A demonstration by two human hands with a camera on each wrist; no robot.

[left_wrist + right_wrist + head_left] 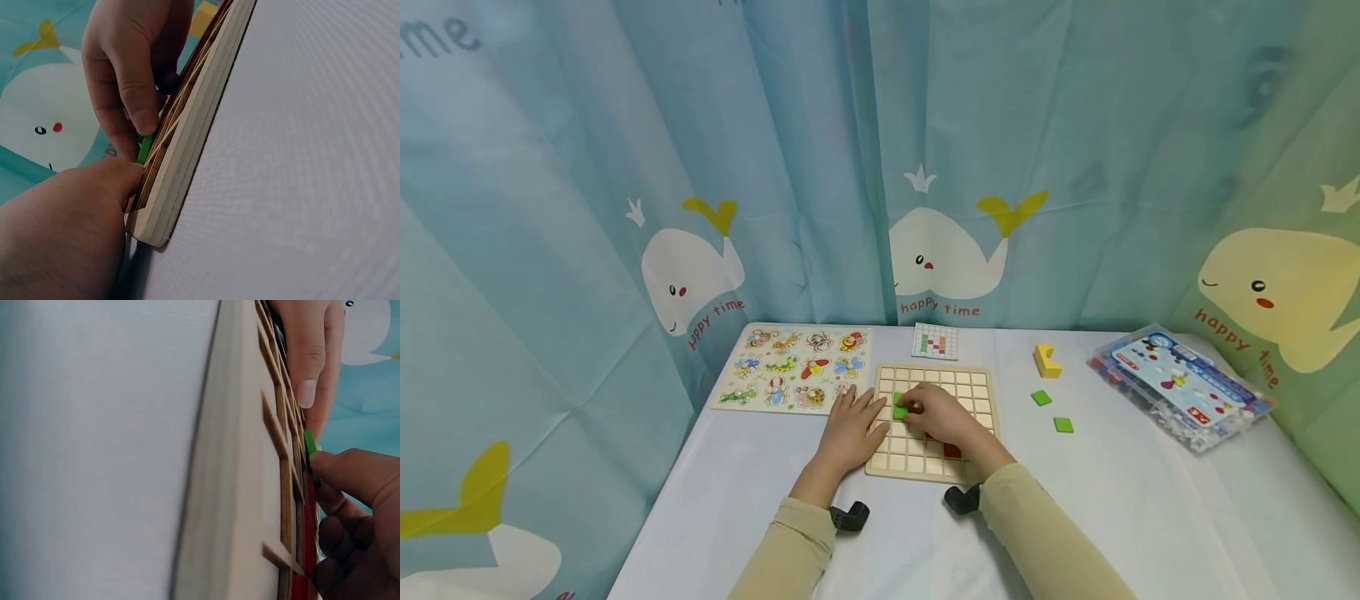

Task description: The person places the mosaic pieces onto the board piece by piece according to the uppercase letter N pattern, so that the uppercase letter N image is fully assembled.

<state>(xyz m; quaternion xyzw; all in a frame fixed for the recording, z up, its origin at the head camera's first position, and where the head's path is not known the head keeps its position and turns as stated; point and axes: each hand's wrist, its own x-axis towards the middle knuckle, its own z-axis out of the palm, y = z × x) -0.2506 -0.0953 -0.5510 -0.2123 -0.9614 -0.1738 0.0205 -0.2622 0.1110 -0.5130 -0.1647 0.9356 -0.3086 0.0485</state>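
A wooden grid board [897, 462] lies on the table with my left hand [848, 435] resting on its left side, fingers spread. My right hand [938, 414] reaches over the board and pinches a green square tile [310, 447] at the left-hand cells. Under and beside the right fingers, green [900, 400] shows in the head view; whether this is one tile or two, I cannot tell. A red tile [952, 451] sits in a lower cell, partly covered by the right hand. More red shows along the grid in the right wrist view.
Behind the board lies a card with a coloured grid pattern [936, 342]. An insect picture puzzle [782, 387] is at the left. To the right are two loose green tiles [1041, 397], a yellow block [1047, 362] and a clear plastic box [1180, 387]. Curtains surround the table.
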